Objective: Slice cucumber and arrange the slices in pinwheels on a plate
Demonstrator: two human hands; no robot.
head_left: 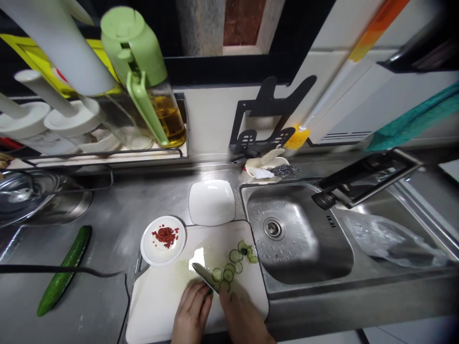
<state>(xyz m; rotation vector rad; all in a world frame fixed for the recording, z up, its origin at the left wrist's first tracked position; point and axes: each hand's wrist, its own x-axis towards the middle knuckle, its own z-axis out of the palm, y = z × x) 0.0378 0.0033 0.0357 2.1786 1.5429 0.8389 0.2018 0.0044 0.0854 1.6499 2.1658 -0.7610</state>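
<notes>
The slicing was, as I would judge it, only partly done. On the cutting board (158, 301), toward its right side, a trail of cucumber slices (228, 274) already lay cut, some of them overlapping. The knife (203, 273) was above the near middle of the board, its handle enclosed in the right hand (244, 317). The left hand (191, 313) pressed with bent fingers upon a cucumber piece (208, 294) — mostly hidden, so I could not tell how much of it remained to cut. One whole cucumber (64, 272) lay to the left of the board, uncut as far as I could see.

A round dish (147, 239) with red bits (165, 236) (they looked like dried berries, but I was not sure) sat at the far left corner of the board. At its far edge was a square plate (211, 203). Beneath the board was a steel counter (107, 215); to its right was a sink (301, 229) with water drops, and farther right a clear plastic bag (390, 239). Behind the board, to the left — an oil bottle (143, 81).
</notes>
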